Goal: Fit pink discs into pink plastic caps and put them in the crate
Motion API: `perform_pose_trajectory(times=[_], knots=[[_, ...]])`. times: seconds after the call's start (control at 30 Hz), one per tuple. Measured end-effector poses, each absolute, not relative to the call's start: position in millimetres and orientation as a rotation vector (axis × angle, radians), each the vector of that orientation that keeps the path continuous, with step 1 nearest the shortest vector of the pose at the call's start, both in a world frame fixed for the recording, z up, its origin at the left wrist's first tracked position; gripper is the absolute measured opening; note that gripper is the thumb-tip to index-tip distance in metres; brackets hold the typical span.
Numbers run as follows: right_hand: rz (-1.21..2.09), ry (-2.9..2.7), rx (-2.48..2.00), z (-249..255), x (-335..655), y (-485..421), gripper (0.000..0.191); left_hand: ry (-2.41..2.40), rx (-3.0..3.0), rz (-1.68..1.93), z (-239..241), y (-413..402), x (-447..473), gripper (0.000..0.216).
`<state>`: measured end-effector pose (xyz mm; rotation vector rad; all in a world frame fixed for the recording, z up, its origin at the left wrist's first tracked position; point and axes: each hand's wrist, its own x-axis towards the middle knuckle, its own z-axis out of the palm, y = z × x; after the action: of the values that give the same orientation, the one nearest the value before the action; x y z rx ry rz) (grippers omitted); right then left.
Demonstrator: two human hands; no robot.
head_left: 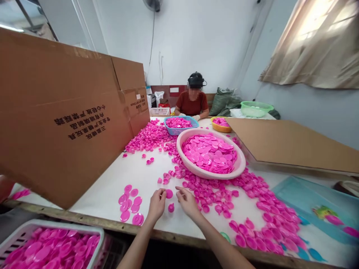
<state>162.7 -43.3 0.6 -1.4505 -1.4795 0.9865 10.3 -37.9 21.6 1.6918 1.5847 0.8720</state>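
Your left hand (157, 203): thumb and fingers pinched at the edge of a pink disc (169, 194), over the near middle of the white table (143, 170). Your right hand (186, 200): just right, fingers parted, holding nothing. Pink cup (171, 207): between your wrists. Brown carton (81, 97), left: black Chinese print, upside down, 小心轻放 legible. Pink basin (193, 172), farther right: heaped discs, unmarked where seen.

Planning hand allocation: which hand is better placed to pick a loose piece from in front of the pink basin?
Probably the right hand: it looks open and empty, beside the loose pink pieces; the left hand seems to pinch a pink disc.
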Motion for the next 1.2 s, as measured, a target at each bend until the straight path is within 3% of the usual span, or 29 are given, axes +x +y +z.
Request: perform_pose_trajectory(times=[0.23,0.63,0.87,1.0,1.2], knots=[[1.453,-1.279,-1.492,-3.4,147.4,-50.2,0.022,1.515,1.607,0.795,16.6,-54.4,11.7,0.024],[1.491,-1.193,-1.616,-4.9,144.3,-55.6,0.005,1.618,1.637,0.456,-0.1,-55.6,17.8,0.019],[1.562,-1.242,-1.722,1.6,143.6,-44.2,0.012,2.062,1.938,0.374,4.9,-35.2,43.4,0.029],[1.751,-1.243,-1.69,0.2,147.1,-35.7,0.016,2.075,1.958,0.278,-1.1,-33.9,46.7,0.03],[1.742,-1.26,-1.689,-8.8,149.1,-31.7,0.017,2.035,1.989,0.271,0.8,-33.9,42.1,0.031]])
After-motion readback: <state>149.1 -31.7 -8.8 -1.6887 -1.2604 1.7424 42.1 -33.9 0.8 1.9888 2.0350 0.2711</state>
